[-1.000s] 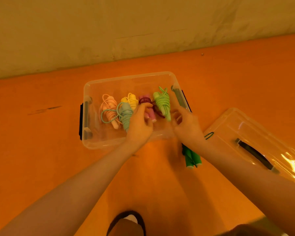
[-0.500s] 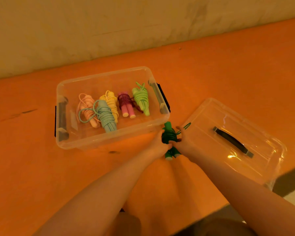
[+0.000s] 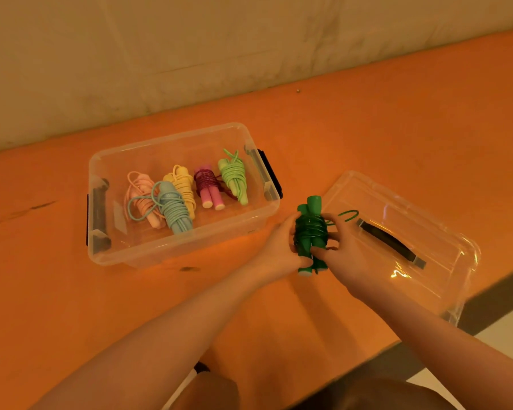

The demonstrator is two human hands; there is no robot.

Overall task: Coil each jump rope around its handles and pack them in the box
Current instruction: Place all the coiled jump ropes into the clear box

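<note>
A clear plastic box (image 3: 187, 247) stands on the orange surface with several coiled jump ropes inside: pink (image 3: 141, 190), blue (image 3: 174, 208), yellow (image 3: 184, 182), magenta (image 3: 208, 184) and light green (image 3: 234, 177). Just right of the box, a dark green jump rope (image 3: 310, 232) is coiled round its two handles, with a short loop of cord sticking out to the right. My left hand (image 3: 279, 250) grips the bundle from the left. My right hand (image 3: 342, 254) holds it from the right, thumb across the lower handles.
The box's clear lid (image 3: 427, 220) with a dark handle lies flat to the right, near the surface's front edge. A pale wall runs along the back. The box has dark latches at both ends. My knees show at the bottom.
My hands left the box and moved right to the dark green rope beside it. Both now hold the bundle, raised a little higher than half a second ago.
</note>
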